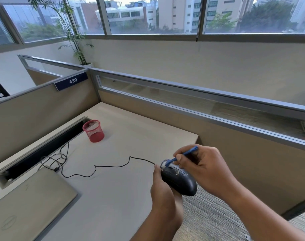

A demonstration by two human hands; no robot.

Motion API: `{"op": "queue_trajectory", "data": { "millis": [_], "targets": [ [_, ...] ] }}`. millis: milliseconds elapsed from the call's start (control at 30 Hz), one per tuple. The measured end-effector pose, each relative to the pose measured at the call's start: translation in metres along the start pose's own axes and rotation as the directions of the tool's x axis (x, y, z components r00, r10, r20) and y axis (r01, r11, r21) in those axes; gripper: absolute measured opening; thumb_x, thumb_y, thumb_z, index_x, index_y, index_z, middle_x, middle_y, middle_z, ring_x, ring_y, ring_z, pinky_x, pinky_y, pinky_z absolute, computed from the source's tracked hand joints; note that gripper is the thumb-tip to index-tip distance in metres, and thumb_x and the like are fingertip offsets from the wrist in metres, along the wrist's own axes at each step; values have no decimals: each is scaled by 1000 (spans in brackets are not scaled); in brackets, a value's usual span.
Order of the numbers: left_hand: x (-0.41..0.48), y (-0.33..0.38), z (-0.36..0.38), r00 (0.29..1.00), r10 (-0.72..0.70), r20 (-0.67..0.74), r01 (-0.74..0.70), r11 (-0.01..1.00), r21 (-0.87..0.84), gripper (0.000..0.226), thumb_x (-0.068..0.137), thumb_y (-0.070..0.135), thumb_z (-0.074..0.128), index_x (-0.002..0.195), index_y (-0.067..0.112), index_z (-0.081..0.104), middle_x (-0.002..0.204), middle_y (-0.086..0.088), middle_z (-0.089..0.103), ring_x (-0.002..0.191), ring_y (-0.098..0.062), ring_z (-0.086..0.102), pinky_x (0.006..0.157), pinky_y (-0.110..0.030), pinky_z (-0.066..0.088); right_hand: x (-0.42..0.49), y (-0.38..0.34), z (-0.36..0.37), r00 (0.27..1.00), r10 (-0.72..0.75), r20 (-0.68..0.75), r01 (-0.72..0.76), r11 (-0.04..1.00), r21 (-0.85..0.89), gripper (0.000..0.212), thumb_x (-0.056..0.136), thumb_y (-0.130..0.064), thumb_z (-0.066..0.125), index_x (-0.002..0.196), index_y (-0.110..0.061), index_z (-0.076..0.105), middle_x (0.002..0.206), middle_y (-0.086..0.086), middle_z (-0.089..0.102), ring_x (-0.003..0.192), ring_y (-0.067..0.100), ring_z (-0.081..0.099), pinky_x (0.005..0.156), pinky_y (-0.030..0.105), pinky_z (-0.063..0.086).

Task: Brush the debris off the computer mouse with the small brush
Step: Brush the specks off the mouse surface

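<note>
Cleaning is under way, not complete. The left hand (pixel 163 190) has its grip closed around the black computer mouse (pixel 178 180), lifted past the surface (pixel 124 171) edge. The right hand (pixel 206 169) pinches the small blue brush (pixel 182 155), bristles on the mouse's front. Tan debris (pixel 170 171) remains around the buttons.
</note>
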State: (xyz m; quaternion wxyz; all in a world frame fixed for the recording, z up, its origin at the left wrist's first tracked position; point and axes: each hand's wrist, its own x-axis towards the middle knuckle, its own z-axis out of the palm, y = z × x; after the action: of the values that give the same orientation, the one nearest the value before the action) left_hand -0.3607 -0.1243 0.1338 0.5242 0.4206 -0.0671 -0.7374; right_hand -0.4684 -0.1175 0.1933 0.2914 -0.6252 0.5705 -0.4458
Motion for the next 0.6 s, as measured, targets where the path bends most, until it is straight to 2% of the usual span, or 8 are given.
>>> {"op": "queue_trajectory", "data": {
  "millis": [67, 100, 200, 267, 367, 467, 533, 600],
  "targets": [
    [-1, 2, 1, 1000, -8, -2, 8, 1000, 8, 55, 100, 53, 37, 121, 11, 65, 116, -22, 72, 115, -34, 64, 110, -51, 40, -1, 1, 5, 1000, -3, 18, 3, 1000, -14, 13, 87, -18, 73, 78, -28, 76, 74, -14, 77, 66, 9, 73, 64, 25, 60],
    [-1, 4, 1, 1000, -15, -3, 15, 1000, 19, 57, 99, 55, 36, 122, 11, 64, 117, -22, 71, 116, -34, 64, 110, -50, 41, -3, 3, 5, 1000, -11, 10, 11, 999, -38, 13, 86, -19, 73, 76, -27, 76, 71, -16, 76, 60, 6, 70, 59, 20, 56],
    [2, 10, -1, 1000, -17, -15, 18, 999, 51, 62, 98, 59, 31, 129, 13, 59, 123, -18, 69, 116, -32, 63, 96, -42, 43, -13, 9, -5, 998, -44, -38, 39, 989, -142, 16, 82, -16, 73, 70, -26, 75, 63, -18, 71, 43, 0, 56, 45, 8, 40],
    [3, 10, -1, 1000, -13, -14, 14, 997, 72, 65, 98, 60, 29, 128, 12, 61, 124, -17, 69, 117, -31, 62, 93, -42, 42, -15, 9, -13, 996, -42, -84, 30, 990, -138, 18, 82, -14, 74, 68, -26, 74, 64, -16, 73, 43, 3, 57, 43, 13, 44],
    [0, 6, 0, 1000, 6, -7, -5, 998, 60, 59, 99, 58, 32, 126, 13, 61, 123, -19, 69, 117, -33, 62, 105, -46, 42, -10, 5, -10, 991, -16, -134, 14, 1000, -10, 17, 84, -13, 74, 73, -26, 76, 69, -12, 77, 58, 7, 70, 55, 19, 56],
    [0, 2, 0, 1000, 0, 3, 0, 1000, 18, 55, 99, 54, 38, 126, 12, 61, 120, -20, 70, 115, -32, 64, 110, -50, 41, -3, 2, 3, 998, -4, -56, 6, 999, 45, 16, 87, -12, 73, 79, -26, 78, 73, -12, 78, 65, 8, 73, 63, 22, 60],
    [2, 1, -1, 1000, -18, 1, 18, 1000, 14, 56, 98, 55, 38, 123, 12, 63, 115, -21, 72, 112, -33, 66, 108, -51, 42, -3, 5, 6, 1000, -1, -14, 1, 1000, -10, 18, 87, -15, 72, 78, -30, 77, 73, -14, 77, 64, 7, 71, 62, 19, 58],
    [4, 2, -2, 1000, -25, -12, 25, 1000, 13, 59, 98, 57, 37, 124, 11, 63, 113, -21, 73, 109, -33, 67, 104, -50, 45, -9, 12, 1, 999, 5, -32, -7, 997, -75, 20, 85, -14, 71, 75, -31, 76, 69, -12, 75, 56, 9, 66, 53, 20, 54]
  ]
}}
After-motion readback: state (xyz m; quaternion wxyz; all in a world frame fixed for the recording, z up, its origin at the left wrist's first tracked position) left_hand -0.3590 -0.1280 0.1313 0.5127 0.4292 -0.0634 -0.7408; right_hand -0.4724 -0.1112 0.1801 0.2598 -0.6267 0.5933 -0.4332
